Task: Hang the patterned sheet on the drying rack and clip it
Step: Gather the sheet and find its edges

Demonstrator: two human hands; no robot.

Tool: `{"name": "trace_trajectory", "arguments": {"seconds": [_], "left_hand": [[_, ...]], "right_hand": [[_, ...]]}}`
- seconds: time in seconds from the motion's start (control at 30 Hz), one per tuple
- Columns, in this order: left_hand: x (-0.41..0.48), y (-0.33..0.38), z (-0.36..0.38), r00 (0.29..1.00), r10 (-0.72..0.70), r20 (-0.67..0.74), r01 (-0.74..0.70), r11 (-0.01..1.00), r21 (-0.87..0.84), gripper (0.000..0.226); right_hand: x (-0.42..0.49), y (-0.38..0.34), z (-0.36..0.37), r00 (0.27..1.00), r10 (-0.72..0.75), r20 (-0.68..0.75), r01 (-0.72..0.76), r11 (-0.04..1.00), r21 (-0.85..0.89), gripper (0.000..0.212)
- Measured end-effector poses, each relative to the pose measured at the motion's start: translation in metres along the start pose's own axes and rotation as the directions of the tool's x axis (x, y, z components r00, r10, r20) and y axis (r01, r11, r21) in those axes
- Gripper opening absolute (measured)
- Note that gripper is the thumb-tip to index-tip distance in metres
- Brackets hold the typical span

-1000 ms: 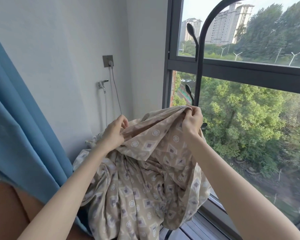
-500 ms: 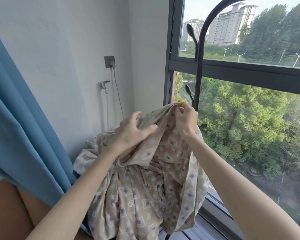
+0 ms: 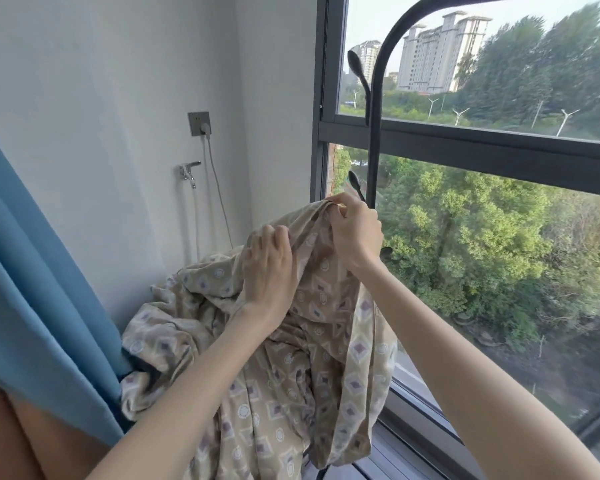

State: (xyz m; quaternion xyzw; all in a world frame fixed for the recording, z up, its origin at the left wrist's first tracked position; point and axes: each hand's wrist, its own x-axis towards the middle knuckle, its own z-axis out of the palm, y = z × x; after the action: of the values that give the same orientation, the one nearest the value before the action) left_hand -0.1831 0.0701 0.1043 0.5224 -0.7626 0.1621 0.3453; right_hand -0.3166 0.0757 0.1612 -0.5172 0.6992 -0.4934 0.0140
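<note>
Head view: patterned sheet [image 3: 257, 358] bunched below and left of drying rack pole [image 3: 373, 161]. Right hand [image 3: 355, 233], nearer the pole, pinching its raised top edge; left hand [image 3: 269, 268] clutching folds just beside, lower left.

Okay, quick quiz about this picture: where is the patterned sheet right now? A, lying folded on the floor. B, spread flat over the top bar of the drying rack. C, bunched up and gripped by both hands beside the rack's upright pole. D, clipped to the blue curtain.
C: the patterned sheet hangs bunched, with the right hand pinching its top edge next to the drying rack pole and the left hand gripping a fold lower down.
</note>
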Motion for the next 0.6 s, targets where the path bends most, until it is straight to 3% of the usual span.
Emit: {"name": "trace_trajectory", "arguments": {"seconds": [0.13,0.27,0.4,0.6], "left_hand": [[0.002,0.001,-0.009,0.999,0.043,0.021,-0.042,0.997,-0.064,0.041],[0.017,-0.01,-0.019,0.995,-0.023,-0.097,0.011,0.992,-0.123,0.008],[0.031,-0.016,-0.03,0.994,0.039,-0.101,-0.046,0.997,-0.062,0.011],[0.038,-0.029,-0.042,0.984,0.106,-0.14,-0.102,0.994,0.041,0.015]], "right_hand": [[0.002,0.01,-0.001,0.998,-0.064,-0.022,0.062,0.996,-0.06,0.025],[-0.006,0.031,0.001,0.996,-0.079,-0.029,0.076,0.993,-0.094,0.021],[-0.022,0.046,0.012,0.997,-0.076,-0.016,0.073,0.992,-0.106,0.019],[-0.041,0.086,0.018,0.997,0.078,-0.008,-0.078,0.981,-0.176,0.02]]}}
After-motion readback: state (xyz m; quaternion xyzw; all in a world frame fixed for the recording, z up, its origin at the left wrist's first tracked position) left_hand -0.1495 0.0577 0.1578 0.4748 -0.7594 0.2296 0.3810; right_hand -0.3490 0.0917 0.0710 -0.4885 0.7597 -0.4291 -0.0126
